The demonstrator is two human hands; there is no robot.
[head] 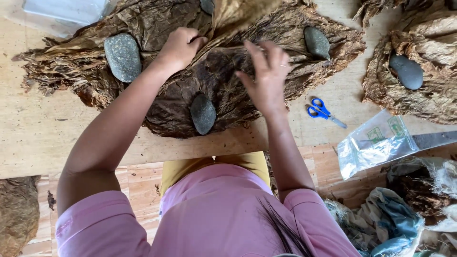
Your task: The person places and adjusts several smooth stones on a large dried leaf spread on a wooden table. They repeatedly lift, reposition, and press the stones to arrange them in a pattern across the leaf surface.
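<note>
Left hand [180,46] has its fingers clenched on a dried brown leaf [233,16], which stands up pointing to the far side. Right hand [267,78] has fingers spread loose, touching the leaf pile [171,102] mid-counter [43,138]. Grey stones [123,57] weigh it down. Blue scissors [322,110] lie right; nearby a clear bag [376,145], contents unclear.

Blue-handled scissors [322,110] are lying on the wooden board [38,138], just right of the middle leaf heap. A clear plastic bag [376,145] is hanging over the board's edge, with a flat metal blade [435,139] sticking out beside it. A separate dried-leaf pile [428,62] is sitting at the far right, a dark stone [406,71] weighing it down. Crumpled cloth sacks [395,219] are lying on the floor below.
</note>
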